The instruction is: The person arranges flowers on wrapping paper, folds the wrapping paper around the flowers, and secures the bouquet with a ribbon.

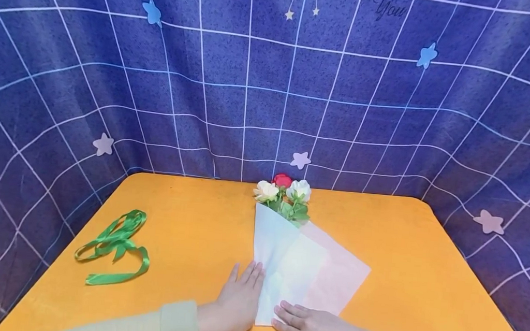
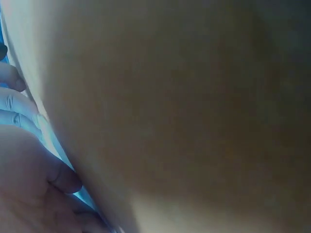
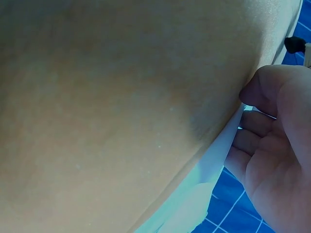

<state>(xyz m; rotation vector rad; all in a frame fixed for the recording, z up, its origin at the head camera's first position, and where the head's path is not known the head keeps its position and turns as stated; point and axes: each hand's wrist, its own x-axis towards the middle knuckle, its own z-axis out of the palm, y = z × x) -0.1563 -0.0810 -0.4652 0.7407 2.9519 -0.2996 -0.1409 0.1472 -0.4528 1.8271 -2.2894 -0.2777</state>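
A pale wrapping paper (image 1: 285, 266), bluish white with a pink part on its right, lies folded over the stems of a small bouquet. At its top stick out a red rose (image 1: 283, 181), a cream flower (image 1: 265, 191) and a white flower (image 1: 299, 191) with green leaves. My left hand (image 1: 239, 301) rests along the paper's left edge, fingers extended. Low on the paper, the extended fingers of my right hand (image 1: 319, 330) press near its bottom corner. The paper also shows beside the right hand (image 3: 272, 150) in the right wrist view. The stems are hidden inside the fold.
On the left of the orange table (image 1: 185, 232) lies a loosely looped green ribbon (image 1: 116, 244), one end trailing toward the front. Behind and beside the table hangs a dark blue grid-patterned cloth (image 1: 223, 105) with star shapes.
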